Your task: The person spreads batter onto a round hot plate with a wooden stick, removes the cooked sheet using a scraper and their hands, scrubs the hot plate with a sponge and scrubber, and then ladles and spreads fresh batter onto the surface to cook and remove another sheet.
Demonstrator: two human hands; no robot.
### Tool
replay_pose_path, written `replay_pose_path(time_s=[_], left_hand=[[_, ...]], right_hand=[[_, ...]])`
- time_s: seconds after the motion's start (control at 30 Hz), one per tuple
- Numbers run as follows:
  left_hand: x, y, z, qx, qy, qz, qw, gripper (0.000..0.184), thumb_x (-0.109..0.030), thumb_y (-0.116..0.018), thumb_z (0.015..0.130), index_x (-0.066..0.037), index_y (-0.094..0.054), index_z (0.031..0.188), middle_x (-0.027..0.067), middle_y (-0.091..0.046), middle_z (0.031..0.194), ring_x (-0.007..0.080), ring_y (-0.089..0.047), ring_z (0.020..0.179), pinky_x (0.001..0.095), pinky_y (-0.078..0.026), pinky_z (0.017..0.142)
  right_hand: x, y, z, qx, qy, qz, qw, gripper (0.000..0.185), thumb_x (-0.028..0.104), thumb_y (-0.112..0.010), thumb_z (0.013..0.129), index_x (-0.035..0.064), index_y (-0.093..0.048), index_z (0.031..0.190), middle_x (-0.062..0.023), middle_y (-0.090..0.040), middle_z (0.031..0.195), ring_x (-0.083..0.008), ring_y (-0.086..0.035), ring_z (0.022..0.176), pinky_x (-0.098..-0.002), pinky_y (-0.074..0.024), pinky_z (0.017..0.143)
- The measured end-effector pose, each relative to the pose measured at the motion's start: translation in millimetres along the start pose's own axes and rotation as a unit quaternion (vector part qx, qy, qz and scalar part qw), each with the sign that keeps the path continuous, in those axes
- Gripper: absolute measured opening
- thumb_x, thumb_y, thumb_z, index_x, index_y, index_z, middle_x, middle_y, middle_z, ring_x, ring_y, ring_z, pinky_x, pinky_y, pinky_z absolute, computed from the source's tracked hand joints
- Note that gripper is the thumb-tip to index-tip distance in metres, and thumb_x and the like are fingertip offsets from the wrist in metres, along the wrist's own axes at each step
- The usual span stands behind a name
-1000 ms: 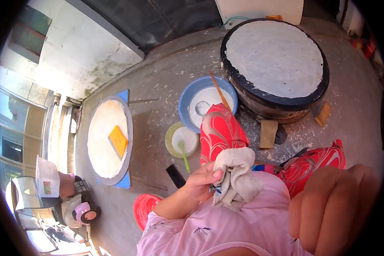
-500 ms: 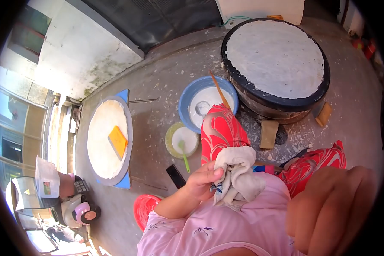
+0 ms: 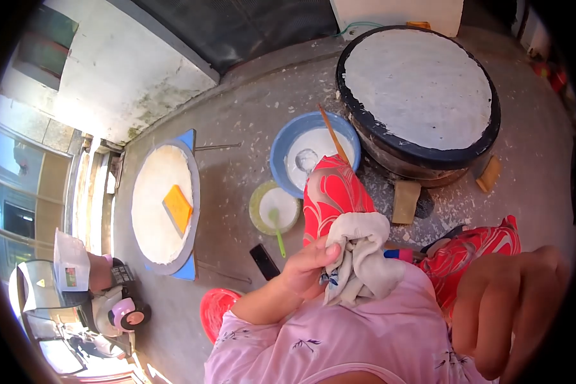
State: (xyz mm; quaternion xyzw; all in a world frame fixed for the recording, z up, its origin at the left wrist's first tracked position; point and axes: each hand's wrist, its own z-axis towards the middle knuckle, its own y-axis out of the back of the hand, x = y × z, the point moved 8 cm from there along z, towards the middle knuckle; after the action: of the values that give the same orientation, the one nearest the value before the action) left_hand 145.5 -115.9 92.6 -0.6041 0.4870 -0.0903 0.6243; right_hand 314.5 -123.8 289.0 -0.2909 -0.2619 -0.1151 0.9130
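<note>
A crumpled whitish cloth is gripped in my left hand, above my lap and beside my red-patterned knee. Close to the camera at the lower right is my right hand, its fingers curled downward and its palm side hidden; I cannot make out whether it holds anything. Beyond my knees, a round black-rimmed griddle bears a thin white layer. A blue basin of white batter, with a wooden stick in it, stands left of the griddle.
A green bowl with a green spatula and a black phone are on the floor. Left, a round board bears pale flat sheets and a yellow scraper. A red basin and a scooter are lower left.
My left hand has risen slightly with the cloth and shifted a little right. My right hand has moved slightly and its fingers look more bent. The view has shifted a little.
</note>
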Motion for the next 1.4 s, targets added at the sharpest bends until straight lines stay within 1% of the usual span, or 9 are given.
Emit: replay_pose_path(time_s=[0.27, 0.43, 0.5, 0.67, 0.77, 1.1, 1.13, 1.27, 1.4], left_hand=[[-34, -52, 1, 0.027, -0.088, -0.053, 0.994, 0.052, -0.03, -0.053, 0.085, 0.002, -0.039, 0.124, 0.0158, -0.05, 0.117, 0.0265, -0.051, 0.109, 0.0368, -0.044, 0.089], [-49, -143, -17, 0.346, -0.118, -0.015, 0.931, 0.047, -0.03, -0.051, 0.087, 0.0, -0.042, 0.122, 0.0159, -0.051, 0.116, 0.0287, -0.05, 0.107, 0.0383, -0.043, 0.088], [-46, -159, -20, 0.385, -0.119, -0.018, 0.915, 0.045, -0.029, -0.05, 0.087, -0.001, -0.044, 0.121, 0.016, -0.052, 0.115, 0.0296, -0.05, 0.107, 0.039, -0.043, 0.087], [-39, -168, -14, 0.401, -0.107, -0.026, 0.909, 0.041, -0.029, -0.048, 0.088, -0.002, -0.048, 0.119, 0.0161, -0.053, 0.114, 0.0317, -0.049, 0.105, 0.0405, -0.043, 0.086], [-37, -171, -11, 0.409, -0.101, -0.025, 0.907, 0.038, -0.028, -0.047, 0.089, -0.003, -0.05, 0.118, 0.0162, -0.053, 0.113, 0.033, -0.049, 0.104, 0.0414, -0.043, 0.085], [-42, -153, -6, 0.397, -0.188, 0.25, 0.863, 0.026, -0.022, -0.047, 0.09, -0.004, -0.057, 0.105, 0.0095, -0.057, 0.094, 0.0255, -0.053, 0.085, 0.034, -0.045, 0.073], [-47, -142, -7, 0.378, -0.315, 0.415, 0.765, 0.019, -0.017, -0.05, 0.088, -0.003, -0.057, 0.097, 0.0026, -0.059, 0.078, 0.0141, -0.058, 0.068, 0.0238, -0.048, 0.064], [-72, -46, -35, -0.028, -0.061, 0.19, 0.979, 0.039, -0.027, -0.052, 0.086, 0.006, -0.053, 0.106, 0.0142, -0.059, 0.1, 0.0199, -0.058, 0.091, 0.027, -0.045, 0.077], [-113, 63, -109, -0.295, -0.342, 0.17, 0.876, 0.033, -0.024, -0.052, 0.088, 0.0, -0.052, 0.11, 0.0093, -0.062, 0.088, 0.0133, -0.06, 0.078, 0.0256, -0.049, 0.068]], right_hand=[[-64, 53, -7, -0.139, -0.137, -0.471, 0.86, 0.054, 0.022, -0.073, 0.069, 0.0016, -0.048, 0.113, -0.0115, -0.05, 0.109, -0.0201, -0.05, 0.102, -0.0328, -0.0382, 0.088], [-87, 69, -28, -0.221, -0.168, -0.197, 0.94, 0.073, 0.021, -0.072, 0.058, -0.0011, -0.045, 0.122, -0.0104, -0.043, 0.12, -0.0192, -0.045, 0.112, -0.0313, -0.0314, 0.096], [-100, 77, -50, -0.5, -0.342, -0.225, 0.763, 0.05, 0.022, -0.057, 0.073, 0.0008, -0.048, 0.116, -0.0091, -0.052, 0.109, -0.0171, -0.049, 0.104, -0.0287, -0.0359, 0.09], [-96, 82, -53, -0.472, -0.458, -0.227, 0.719, 0.055, 0.039, -0.057, 0.078, 0.0018, -0.048, 0.116, -0.0095, -0.053, 0.108, -0.0167, -0.049, 0.104, -0.0283, -0.0358, 0.088], [-102, 97, -66, -0.282, -0.248, -0.274, 0.885, 0.079, 0.049, -0.066, 0.071, -0.0005, -0.039, 0.125, -0.0114, -0.046, 0.121, -0.0202, -0.05, 0.105, -0.0311, -0.036, 0.089], [-125, 126, -90, -0.279, -0.279, -0.235, 0.888, 0.08, 0.038, -0.07, 0.071, -0.0042, -0.034, 0.128, -0.0131, -0.043, 0.123, -0.0217, -0.052, 0.102, -0.0327, -0.0392, 0.086], [-128, 126, -89, -0.274, -0.284, -0.234, 0.888, 0.08, 0.038, -0.07, 0.071, -0.0042, -0.034, 0.128, -0.0131, -0.043, 0.123, -0.0217, -0.052, 0.102, -0.0327, -0.0392, 0.086], [-141, 134, -97, -0.311, -0.299, -0.221, 0.875, 0.075, 0.035, -0.069, 0.073, -0.0054, -0.036, 0.127, -0.0138, -0.045, 0.121, -0.0201, -0.054, 0.098, -0.0291, -0.0406, 0.083], [-155, 149, -102, -0.291, -0.32, -0.225, 0.873, 0.068, 0.029, -0.068, 0.076, -0.0054, -0.038, 0.126, -0.0127, -0.048, 0.117, -0.0182, -0.056, 0.092, -0.026, -0.0424, 0.078]])
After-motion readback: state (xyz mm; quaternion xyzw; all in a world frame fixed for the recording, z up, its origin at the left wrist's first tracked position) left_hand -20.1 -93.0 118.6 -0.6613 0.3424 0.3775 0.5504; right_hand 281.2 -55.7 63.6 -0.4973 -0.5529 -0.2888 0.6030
